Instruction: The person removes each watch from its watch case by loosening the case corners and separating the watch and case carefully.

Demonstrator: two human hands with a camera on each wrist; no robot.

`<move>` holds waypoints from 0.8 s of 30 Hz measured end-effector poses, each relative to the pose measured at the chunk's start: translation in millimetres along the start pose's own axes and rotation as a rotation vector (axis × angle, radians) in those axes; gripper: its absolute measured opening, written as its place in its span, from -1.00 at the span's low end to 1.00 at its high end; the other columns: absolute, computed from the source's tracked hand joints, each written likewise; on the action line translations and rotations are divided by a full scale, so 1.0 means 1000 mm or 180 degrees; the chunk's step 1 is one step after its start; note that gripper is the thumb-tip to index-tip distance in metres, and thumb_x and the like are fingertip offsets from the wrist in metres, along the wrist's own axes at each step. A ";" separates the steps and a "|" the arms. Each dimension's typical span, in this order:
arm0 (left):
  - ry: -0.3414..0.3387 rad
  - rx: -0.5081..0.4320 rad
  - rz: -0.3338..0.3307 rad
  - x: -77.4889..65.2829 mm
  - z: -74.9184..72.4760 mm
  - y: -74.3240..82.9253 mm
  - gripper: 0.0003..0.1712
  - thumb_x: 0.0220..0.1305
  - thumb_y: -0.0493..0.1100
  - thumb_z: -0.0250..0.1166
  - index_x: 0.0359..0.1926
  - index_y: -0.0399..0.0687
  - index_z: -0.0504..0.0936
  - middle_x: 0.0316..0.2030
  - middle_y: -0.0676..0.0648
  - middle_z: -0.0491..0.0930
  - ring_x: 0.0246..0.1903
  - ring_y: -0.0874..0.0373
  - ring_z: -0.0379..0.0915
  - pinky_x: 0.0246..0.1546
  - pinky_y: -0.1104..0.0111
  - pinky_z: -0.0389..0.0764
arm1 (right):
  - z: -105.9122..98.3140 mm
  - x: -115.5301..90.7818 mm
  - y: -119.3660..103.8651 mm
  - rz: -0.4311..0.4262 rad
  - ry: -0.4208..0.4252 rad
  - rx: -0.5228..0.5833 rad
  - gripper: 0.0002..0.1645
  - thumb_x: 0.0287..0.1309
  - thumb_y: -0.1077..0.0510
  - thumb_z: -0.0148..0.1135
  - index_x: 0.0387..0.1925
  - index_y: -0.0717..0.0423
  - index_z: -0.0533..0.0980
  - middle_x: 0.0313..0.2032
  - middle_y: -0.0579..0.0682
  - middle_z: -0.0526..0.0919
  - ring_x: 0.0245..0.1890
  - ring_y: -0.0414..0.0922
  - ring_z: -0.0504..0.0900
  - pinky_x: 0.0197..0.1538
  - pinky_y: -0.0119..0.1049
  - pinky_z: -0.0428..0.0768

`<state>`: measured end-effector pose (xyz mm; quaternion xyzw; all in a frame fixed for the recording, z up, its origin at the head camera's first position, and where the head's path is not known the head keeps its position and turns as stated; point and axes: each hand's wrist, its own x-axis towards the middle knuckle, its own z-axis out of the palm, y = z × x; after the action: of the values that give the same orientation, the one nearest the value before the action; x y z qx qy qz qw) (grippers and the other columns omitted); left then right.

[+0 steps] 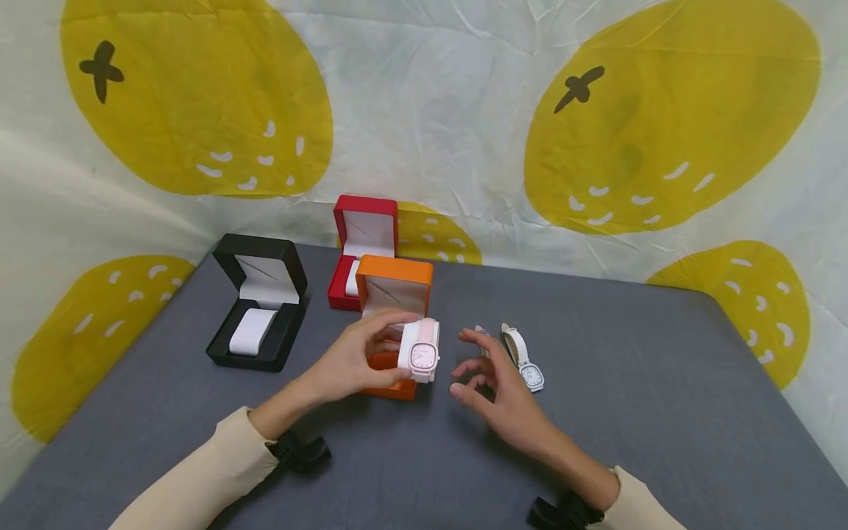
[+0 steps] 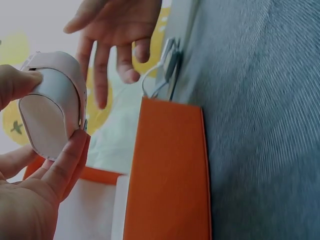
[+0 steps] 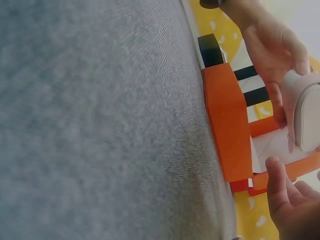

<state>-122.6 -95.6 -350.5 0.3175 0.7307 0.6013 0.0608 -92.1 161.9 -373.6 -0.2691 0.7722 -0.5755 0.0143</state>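
My left hand (image 1: pixel 361 357) grips a white watch cushion (image 1: pixel 406 346) by its end, thumb on one side and fingers on the other. A pink watch (image 1: pixel 424 356) with a squarish dial is wrapped around that cushion, dial facing me in the head view. The pair is above the open orange box (image 1: pixel 395 270), overlapping its base. To the right, my right hand (image 1: pixel 506 397) hovers with loosely bent fingers, apart from the watch and holding nothing. In the left wrist view, the strap (image 2: pixel 60 61) encircles the cushion.
A white watch (image 1: pixel 530 375) lies on the grey table (image 1: pixel 662 412) beyond my right hand; another watch (image 1: pixel 482 331) is partly hidden by the fingers. An open black box (image 1: pixel 291 324) with a white cushion stands left. Behind the orange box is an open red box (image 1: pixel 344 302).
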 end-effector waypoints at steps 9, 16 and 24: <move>-0.0115 -0.0051 0.0095 0.008 0.021 0.001 -0.23 0.03 -0.38 0.44 0.28 -0.25 0.35 0.14 -0.10 0.37 -0.02 0.03 0.48 0.07 0.28 0.49 | -0.005 -0.005 0.001 -0.0249 -0.0106 0.0110 0.07 0.03 0.34 0.40 0.45 -0.06 0.00 0.37 0.06 0.10 -0.01 0.05 0.52 -0.12 -0.23 0.58; -0.0160 0.0069 0.0127 0.012 0.033 -0.001 -0.25 0.03 -0.34 0.45 0.26 -0.22 0.36 0.12 -0.10 0.38 -0.06 0.07 0.50 0.03 0.30 0.52 | -0.008 -0.006 0.002 -0.0236 -0.0125 0.0088 0.10 -0.01 0.35 0.42 0.45 -0.04 0.00 0.37 0.05 0.09 0.01 -0.04 0.50 -0.11 -0.26 0.56; -0.0166 0.0062 0.0009 0.014 0.043 0.000 -0.25 0.03 -0.33 0.45 0.26 -0.17 0.37 0.11 -0.07 0.38 -0.06 0.11 0.49 0.02 0.29 0.53 | -0.010 -0.007 0.006 -0.0240 -0.0136 0.0048 0.10 -0.03 0.33 0.45 0.45 -0.05 0.04 0.36 0.07 0.09 0.00 -0.04 0.48 -0.07 -0.33 0.54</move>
<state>-113.4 -52.4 -358.0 0.3347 0.7343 0.5857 0.0758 -91.4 174.6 -377.5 -0.3101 0.7566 -0.5755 0.0110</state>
